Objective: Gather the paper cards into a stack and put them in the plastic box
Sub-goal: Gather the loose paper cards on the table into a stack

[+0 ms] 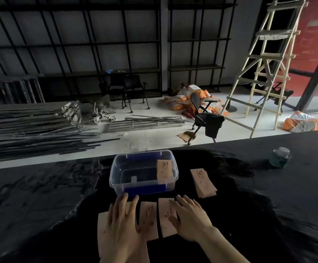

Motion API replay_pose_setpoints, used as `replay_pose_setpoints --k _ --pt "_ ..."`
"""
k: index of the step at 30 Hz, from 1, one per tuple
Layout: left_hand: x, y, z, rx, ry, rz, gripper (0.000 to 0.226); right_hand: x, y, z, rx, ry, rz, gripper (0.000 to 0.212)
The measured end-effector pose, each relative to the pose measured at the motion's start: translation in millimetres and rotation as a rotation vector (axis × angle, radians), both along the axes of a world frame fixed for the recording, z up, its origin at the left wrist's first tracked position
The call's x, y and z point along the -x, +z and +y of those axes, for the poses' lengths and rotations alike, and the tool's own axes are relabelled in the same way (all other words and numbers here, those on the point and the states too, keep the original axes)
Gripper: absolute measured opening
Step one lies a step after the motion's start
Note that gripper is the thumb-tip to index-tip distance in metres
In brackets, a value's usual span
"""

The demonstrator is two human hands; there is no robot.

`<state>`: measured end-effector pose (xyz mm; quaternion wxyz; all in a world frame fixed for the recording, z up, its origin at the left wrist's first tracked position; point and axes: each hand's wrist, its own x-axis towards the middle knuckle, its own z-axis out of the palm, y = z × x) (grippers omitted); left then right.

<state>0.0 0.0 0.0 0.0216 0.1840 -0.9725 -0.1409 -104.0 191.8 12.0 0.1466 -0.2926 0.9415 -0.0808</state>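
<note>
— Black table cloth [40, 196] under both hands?
— Yes. Left hand [124, 223] and right hand [190, 219] lie flat, fingers spread, on near paper cards [148, 215], partly hiding them.
— Others?
— One stack [203, 184] far right; another [164, 170] inside the plastic box [116, 173], prints unreadable.

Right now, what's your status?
Both hands flat on tan paper cards. Clear plastic box holds some; a stack waits beside. Nothing blocking.
</note>
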Motion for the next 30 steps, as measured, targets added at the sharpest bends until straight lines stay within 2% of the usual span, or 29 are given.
replay_pose_setpoints --k 5,7,11,13,17,19,21,23,27,30 --pt "1 -4 13 -0.077 0.033 -0.079 0.088 -2 -12 2 -0.033 0.185 -0.027 0.068" --pt "0 -6 14 -0.026 0.034 -0.091 0.083 -1 -16 2 -0.03 0.214 -0.022 0.066" --pt "3 -8 6 0.006 0.027 -0.072 0.072 1 -11 -2 -0.101 0.244 0.09 0.056" --pt "7 -8 2 0.006 0.03 -0.085 0.071 2 -6 -4 -0.131 0.262 0.145 0.058" --pt "13 -1 0 0.022 0.092 -0.134 0.089 8 -3 -1 -0.092 0.287 0.078 0.078" --pt "15 -2 4 0.094 0.121 -0.173 0.104 13 -3 -2 -0.15 0.346 0.077 0.086" --pt "19 -3 11 0.166 0.119 -0.213 0.111 16 -5 -4 -0.218 0.403 0.107 0.084" --pt "23 -3 14 0.173 0.107 -0.237 0.103 19 -7 -3 -0.236 0.417 0.124 0.077" --pt "32 0 13 0.1 0.078 -0.255 0.08 25 -8 12 -0.128 0.321 0.156 0.063" --pt "33 3 12 0.104 0.09 -0.267 0.084 19 -22 31 0.091 0.237 0.196 0.051"
